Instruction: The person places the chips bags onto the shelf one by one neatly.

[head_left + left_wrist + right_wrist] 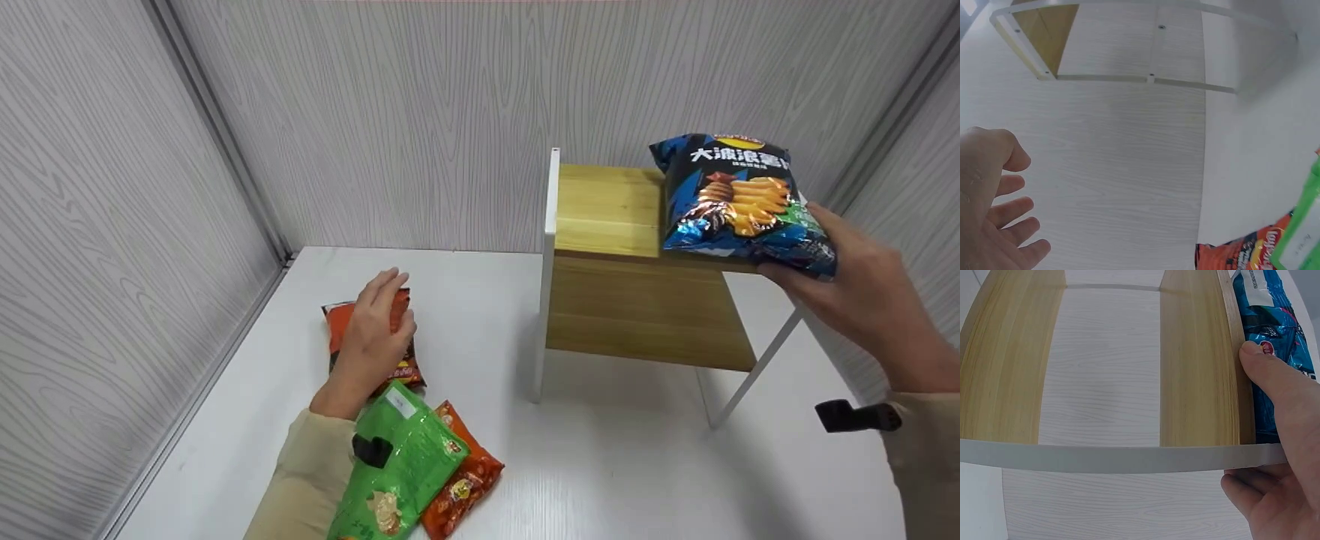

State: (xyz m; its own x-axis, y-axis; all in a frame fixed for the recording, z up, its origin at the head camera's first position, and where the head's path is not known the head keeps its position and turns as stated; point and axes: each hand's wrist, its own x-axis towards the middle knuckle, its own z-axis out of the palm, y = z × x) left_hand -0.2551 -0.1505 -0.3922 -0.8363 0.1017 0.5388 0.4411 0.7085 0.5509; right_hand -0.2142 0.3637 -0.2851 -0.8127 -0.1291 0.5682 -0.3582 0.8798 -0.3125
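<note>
My right hand [862, 281] is clamping the blue bag [739, 199] atop the shelf [609, 214]; light, even pressure should be keeping it uncrushed. Left of the shelf, my left hand [370, 341] is hovering near the red bag [340, 321], fingers loose and empty.

Head: above your bench [480, 322], forward and down
Left wrist: shelf unit [649, 304], farther
Right wrist: shelf unit, close
Shared: shelf unit
</note>
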